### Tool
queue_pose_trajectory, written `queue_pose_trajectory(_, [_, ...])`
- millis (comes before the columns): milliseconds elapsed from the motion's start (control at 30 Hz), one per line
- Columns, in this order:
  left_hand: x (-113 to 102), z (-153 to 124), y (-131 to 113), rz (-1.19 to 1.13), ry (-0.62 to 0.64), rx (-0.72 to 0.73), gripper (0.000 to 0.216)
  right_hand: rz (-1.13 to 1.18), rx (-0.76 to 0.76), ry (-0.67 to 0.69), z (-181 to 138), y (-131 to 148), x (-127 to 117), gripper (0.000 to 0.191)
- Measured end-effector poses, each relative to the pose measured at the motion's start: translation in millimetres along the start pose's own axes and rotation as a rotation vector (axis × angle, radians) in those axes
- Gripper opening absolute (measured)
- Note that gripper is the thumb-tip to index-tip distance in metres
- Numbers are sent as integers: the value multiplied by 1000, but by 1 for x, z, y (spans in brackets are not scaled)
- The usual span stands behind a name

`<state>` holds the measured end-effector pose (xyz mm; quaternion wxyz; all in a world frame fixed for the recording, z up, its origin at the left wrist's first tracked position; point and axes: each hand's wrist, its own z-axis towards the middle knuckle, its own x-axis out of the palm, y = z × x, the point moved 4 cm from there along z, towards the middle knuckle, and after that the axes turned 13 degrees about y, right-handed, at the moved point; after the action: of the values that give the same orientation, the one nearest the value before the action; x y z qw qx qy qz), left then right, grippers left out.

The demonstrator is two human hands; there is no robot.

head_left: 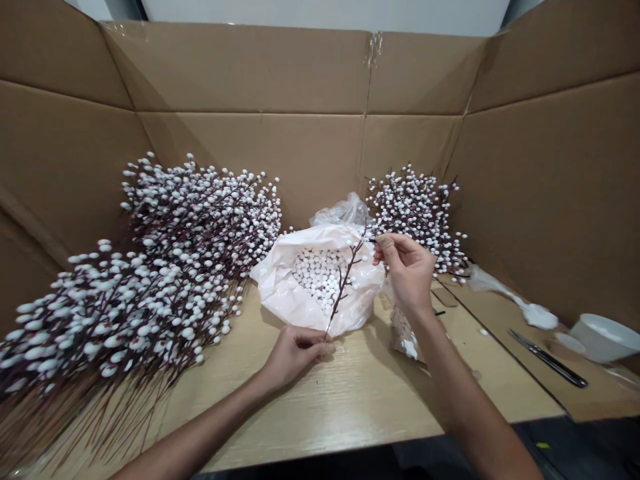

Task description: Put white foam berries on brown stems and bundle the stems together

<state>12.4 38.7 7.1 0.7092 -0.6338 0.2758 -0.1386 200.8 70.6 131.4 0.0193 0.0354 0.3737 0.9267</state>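
My left hand (295,352) pinches the lower end of a thin dark twig (344,281) that rises up and to the right over an open plastic bag (287,293) of small white foam balls (320,273). My right hand (407,267) is closed at the twig's upper tip, fingers pinched together near a side shoot; what they hold is too small to make out. The twig bears only one or two white balls.
A big heap of finished white-budded branches (150,267) lies at left, a smaller bunch (420,213) behind my right hand. Cardboard walls (550,200) surround the wooden table (350,400). At right lie a dark tool (547,360), a white bowl (603,337) and crumpled plastic (505,293).
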Motion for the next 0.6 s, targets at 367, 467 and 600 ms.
queue_pose_trajectory(367, [1, 0, -2, -16, 6, -9, 26, 8, -22, -22, -1, 4, -1, 10])
queue_pose_trajectory(467, [1, 0, -2, 23, 11, -5, 28, 36, -36, -83, 0, 3, -8, 11])
queue_pose_trajectory(600, [1, -1, -4, 142, 28, 14, 29, 93, -46, -200, 5, 4, -21, 13])
